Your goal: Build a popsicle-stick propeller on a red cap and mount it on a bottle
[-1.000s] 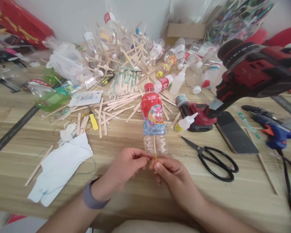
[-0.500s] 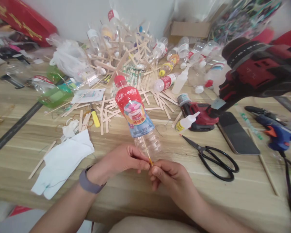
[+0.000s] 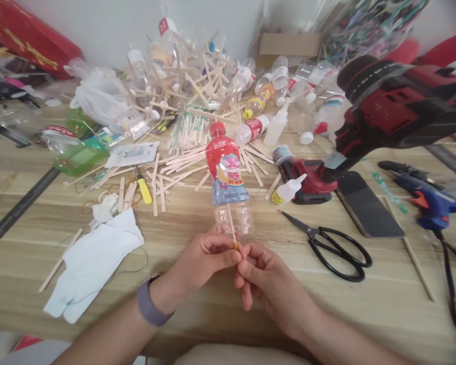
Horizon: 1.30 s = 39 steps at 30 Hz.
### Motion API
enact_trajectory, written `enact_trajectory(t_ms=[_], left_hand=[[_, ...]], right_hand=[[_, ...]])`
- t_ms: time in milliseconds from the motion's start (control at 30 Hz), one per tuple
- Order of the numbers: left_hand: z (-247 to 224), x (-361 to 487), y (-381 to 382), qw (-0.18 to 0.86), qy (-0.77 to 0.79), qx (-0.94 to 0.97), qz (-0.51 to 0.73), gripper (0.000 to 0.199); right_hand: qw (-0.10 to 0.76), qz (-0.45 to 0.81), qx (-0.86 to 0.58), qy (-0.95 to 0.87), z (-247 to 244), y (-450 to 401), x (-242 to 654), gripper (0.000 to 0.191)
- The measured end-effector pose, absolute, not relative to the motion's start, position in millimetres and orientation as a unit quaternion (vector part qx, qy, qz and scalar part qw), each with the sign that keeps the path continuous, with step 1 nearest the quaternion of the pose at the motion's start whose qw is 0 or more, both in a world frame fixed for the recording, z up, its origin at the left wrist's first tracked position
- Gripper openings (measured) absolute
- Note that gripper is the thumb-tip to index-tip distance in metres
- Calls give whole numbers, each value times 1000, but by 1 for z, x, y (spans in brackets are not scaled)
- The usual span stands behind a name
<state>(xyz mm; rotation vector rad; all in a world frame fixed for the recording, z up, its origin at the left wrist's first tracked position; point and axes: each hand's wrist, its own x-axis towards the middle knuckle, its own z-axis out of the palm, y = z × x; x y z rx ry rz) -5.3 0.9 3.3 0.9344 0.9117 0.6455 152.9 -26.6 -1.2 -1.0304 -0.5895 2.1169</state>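
Close together at the front of the table, my left hand (image 3: 207, 256) and my right hand (image 3: 269, 276) both have their fingertips pinched at the lower end of a thin wooden stick (image 3: 232, 225). A small yellow-orange band, perhaps a rubber band, shows on the stick right at the fingers. Just beyond them is a clear plastic bottle (image 3: 230, 177) with a red cap and a red and blue label. The stick overlaps the bottle's lower part; whether it is fixed to it I cannot tell. A watch with a grey-purple strap (image 3: 152, 304) is on my left wrist.
Black-handled scissors (image 3: 338, 256), a phone (image 3: 368, 205), a glue bottle (image 3: 289, 191), a red power drill (image 3: 387, 106) and a blue glue gun (image 3: 441, 205) lie to the right. Left are white cloth (image 3: 95, 261) and a yellow-handled screwdriver (image 3: 145, 190). Craft sticks (image 3: 190, 165) and bottles pile up behind.
The bottle has swung to the right in view and leans less. My hands stay pinched at the stick's end; the left fingers have shifted slightly. The whole view has moved a little.
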Motion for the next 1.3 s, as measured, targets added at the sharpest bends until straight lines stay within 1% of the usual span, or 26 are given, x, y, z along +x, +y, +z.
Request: enact_trajectory(t_ms=[167, 367, 500, 567, 700, 767, 867, 1000, 1100, 1167, 1200, 1233, 1300], left_hand=[[7, -5, 4, 706, 427, 459, 329, 28], [7, -2, 0, 750, 372, 417, 353, 26], [3, 6, -6, 750, 348, 392, 403, 27], [1, 10, -9, 747, 356, 367, 424, 29], [3, 14, -12, 731, 393, 349, 436, 32], [5, 12, -12, 722, 398, 361, 437, 32], [9, 8, -11, 699, 416, 389, 432, 29], [11, 2, -8, 681, 440, 432, 396, 24], [12, 0, -8, 669, 450, 469, 360, 23], [12, -1, -9, 670, 449, 479, 347, 22], [12, -1, -10, 674, 445, 480, 343, 22], [12, -1, -10, 678, 441, 480, 341, 23], [11, -1, -12, 683, 435, 481, 337, 23]], right_hand=[[371, 814, -405, -188, 1, -24, 155, 34], [416, 785, -421, -183, 5, -24, 152, 31], [457, 800, -375, -108, 4, -25, 149, 28], [461, 818, -335, -72, 4, -24, 150, 25], [418, 876, -233, -65, 3, -22, 156, 13], [388, 896, -199, -83, 2, -23, 158, 12], [364, 903, -201, -109, 0, -23, 160, 17], [346, 887, -260, -161, -1, -20, 163, 29], [349, 823, -344, -289, 6, -14, 170, 39], [332, 716, -418, -451, 13, -8, 176, 44], [313, 631, -442, -555, 17, -6, 179, 46], [309, 520, -460, -650, 20, -4, 182, 44], [299, 313, -456, -778, 24, -2, 185, 42]])
